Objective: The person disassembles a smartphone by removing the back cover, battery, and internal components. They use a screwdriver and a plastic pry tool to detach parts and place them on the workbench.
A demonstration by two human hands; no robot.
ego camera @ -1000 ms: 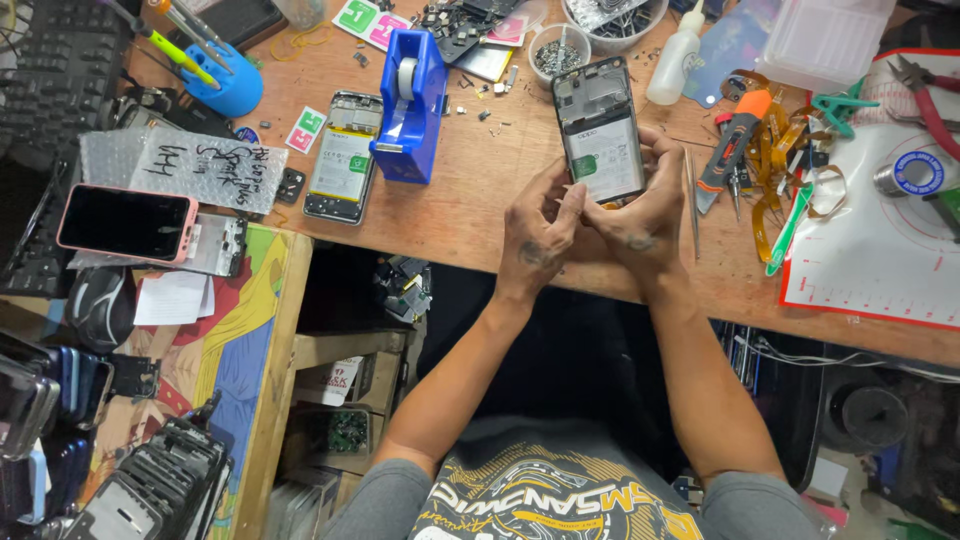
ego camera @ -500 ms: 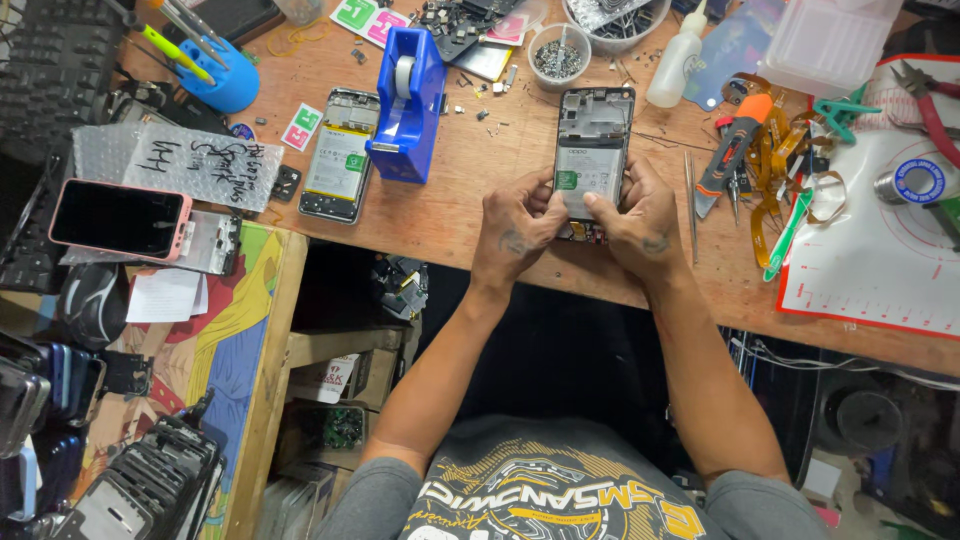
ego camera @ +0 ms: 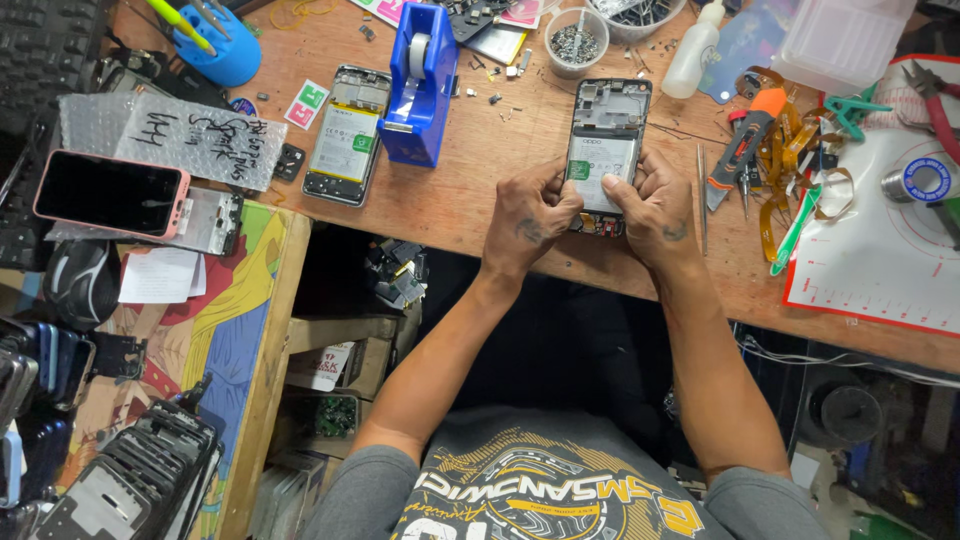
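Observation:
An opened phone (ego camera: 606, 130) with its back removed lies flat on the wooden workbench (ego camera: 480, 200), battery and circuit parts exposed. My left hand (ego camera: 530, 215) grips its lower left edge, thumb pressing on the battery. My right hand (ego camera: 655, 210) holds the lower right edge, thumb on the battery too. Both hands cover the phone's bottom end.
A second opened phone (ego camera: 347, 135) lies left of a blue tape dispenser (ego camera: 418, 80). A pink-cased phone (ego camera: 110, 193) sits at far left. Tweezers (ego camera: 701, 195), a cutter (ego camera: 735, 155), a small bowl of screws (ego camera: 576, 40), a white bottle (ego camera: 690, 50) and a white mat (ego camera: 880, 250) surround the hands.
The phone was held lifted and tilted between both hands; now it lies flat on the bench, and both thumbs press on its battery area.

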